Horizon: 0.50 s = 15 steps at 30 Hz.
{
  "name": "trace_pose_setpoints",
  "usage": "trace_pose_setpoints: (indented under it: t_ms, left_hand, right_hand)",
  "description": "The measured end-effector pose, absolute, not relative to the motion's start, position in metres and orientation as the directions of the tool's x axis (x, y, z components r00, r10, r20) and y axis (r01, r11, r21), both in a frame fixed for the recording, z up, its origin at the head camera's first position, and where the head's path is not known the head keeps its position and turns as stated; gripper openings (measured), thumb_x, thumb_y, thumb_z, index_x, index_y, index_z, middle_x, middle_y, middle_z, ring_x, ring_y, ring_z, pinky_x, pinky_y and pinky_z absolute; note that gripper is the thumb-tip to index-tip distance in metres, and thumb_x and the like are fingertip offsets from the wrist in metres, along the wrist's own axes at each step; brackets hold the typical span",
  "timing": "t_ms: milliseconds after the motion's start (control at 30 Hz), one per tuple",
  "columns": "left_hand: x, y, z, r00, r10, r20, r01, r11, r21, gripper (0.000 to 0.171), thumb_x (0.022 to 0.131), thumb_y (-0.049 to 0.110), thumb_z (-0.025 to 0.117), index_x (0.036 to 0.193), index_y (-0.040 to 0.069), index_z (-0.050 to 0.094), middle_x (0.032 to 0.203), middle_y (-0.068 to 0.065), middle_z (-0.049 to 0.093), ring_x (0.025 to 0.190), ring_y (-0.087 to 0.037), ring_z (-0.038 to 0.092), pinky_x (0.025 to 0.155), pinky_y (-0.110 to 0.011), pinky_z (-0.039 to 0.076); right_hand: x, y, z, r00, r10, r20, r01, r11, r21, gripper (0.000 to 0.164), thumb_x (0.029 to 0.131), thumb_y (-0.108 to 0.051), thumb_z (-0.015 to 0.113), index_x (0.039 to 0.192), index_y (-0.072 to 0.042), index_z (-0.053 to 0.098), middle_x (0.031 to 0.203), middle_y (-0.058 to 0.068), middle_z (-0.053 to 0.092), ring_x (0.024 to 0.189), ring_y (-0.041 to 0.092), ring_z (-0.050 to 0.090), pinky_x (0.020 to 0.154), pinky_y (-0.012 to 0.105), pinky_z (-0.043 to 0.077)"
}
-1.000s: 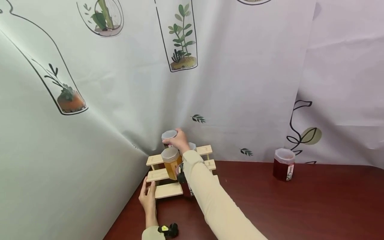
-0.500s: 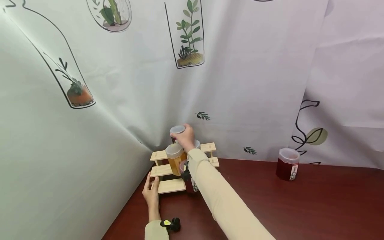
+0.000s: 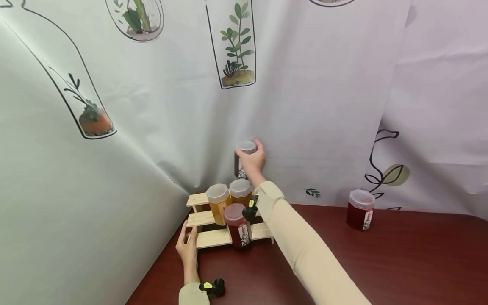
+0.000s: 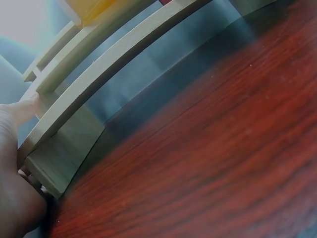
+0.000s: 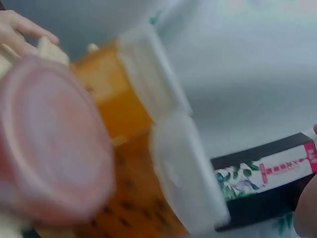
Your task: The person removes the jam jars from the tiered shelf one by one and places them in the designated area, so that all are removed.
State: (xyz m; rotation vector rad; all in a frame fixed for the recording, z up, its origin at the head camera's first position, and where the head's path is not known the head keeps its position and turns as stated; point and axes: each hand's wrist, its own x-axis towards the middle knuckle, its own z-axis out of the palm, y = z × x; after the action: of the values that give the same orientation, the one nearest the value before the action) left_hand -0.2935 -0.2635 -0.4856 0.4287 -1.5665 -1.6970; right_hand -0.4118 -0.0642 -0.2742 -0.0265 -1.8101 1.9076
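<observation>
My right hand grips a dark jar with a whitish lid and raises it above the stepped wooden rack; its floral label shows in the right wrist view. At the rack's left end, my left hand holds the lower shelf, thumb in front. Standing on the rack are an amber jar, a second amber jar with dark specks to its right, and a dark red jar in front. The right wrist camera overlaps the red jar's edge in the head view.
Far to the right, another dark red jar stands on the reddish-brown table near the back cloth. The pale left wall runs close beside the rack and my left hand.
My right hand has lifted the dark jar off the back of the rack, up and to the right. The jars behind the arm now show. My left hand stays at the rack's end.
</observation>
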Motion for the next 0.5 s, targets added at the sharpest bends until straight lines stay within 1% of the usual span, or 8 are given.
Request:
trace_pose_setpoints:
  t_ms: [67,167,233,333,500]
  left_hand:
    - [-0.288,-0.261,-0.480,-0.648,-0.720,0.247,0.305,0.052,0.951,0.049,0.091,0.005,0.067,0.136,-0.003,0.053,0.075,0.005,0.051,0.068,0.001,0.046,0.059,-0.009,0.041]
    - [-0.282,-0.260,-0.473,-0.641,-0.725,0.252,0.314,0.051,0.948,0.048,0.090,0.002,0.066,0.135,-0.007,0.053,0.074,0.003,0.051,0.068,0.000,0.046,0.058,-0.009,0.042]
    - [-0.282,-0.262,-0.472,-0.636,-0.728,0.254,0.325,0.046,0.945,0.048,0.090,0.002,0.066,0.135,-0.007,0.053,0.074,0.004,0.052,0.068,0.001,0.047,0.059,-0.008,0.043]
    - [-0.289,-0.266,-0.477,-0.641,-0.725,0.251,0.341,0.024,0.940,0.049,0.090,0.004,0.067,0.136,-0.005,0.053,0.072,0.007,0.053,0.067,0.002,0.049,0.062,-0.007,0.046]
    - [-0.299,-0.269,-0.490,-0.642,-0.726,0.248,0.335,0.026,0.942,0.050,0.090,0.010,0.069,0.137,0.000,0.054,0.073,0.011,0.053,0.069,0.005,0.048,0.065,-0.005,0.046]
  right_hand:
    - [-0.415,-0.049,-0.272,-0.864,0.390,0.319,-0.348,-0.003,-0.938,0.073,0.072,-0.017,0.082,0.137,-0.004,0.052,0.135,0.017,0.058,0.122,0.031,0.057,0.104,0.039,0.045]
    - [-0.416,-0.022,-0.270,-0.868,0.376,0.324,-0.347,0.006,-0.938,0.075,0.074,-0.019,0.083,0.139,-0.005,0.049,0.136,0.019,0.056,0.121,0.032,0.056,0.102,0.040,0.047]
    - [-0.416,-0.001,-0.270,-0.870,0.368,0.328,-0.344,0.024,-0.939,0.074,0.075,-0.021,0.082,0.140,-0.006,0.049,0.134,0.019,0.056,0.119,0.032,0.057,0.100,0.041,0.049]
    - [-0.413,0.033,-0.274,-0.852,0.393,0.345,-0.351,0.059,-0.934,0.070,0.076,-0.021,0.081,0.138,-0.006,0.051,0.130,0.020,0.058,0.114,0.032,0.058,0.096,0.043,0.050]
    - [-0.403,0.090,-0.282,-0.813,0.445,0.374,-0.360,0.120,-0.925,0.067,0.077,-0.020,0.081,0.137,-0.006,0.053,0.132,0.020,0.059,0.113,0.030,0.056,0.098,0.042,0.046]
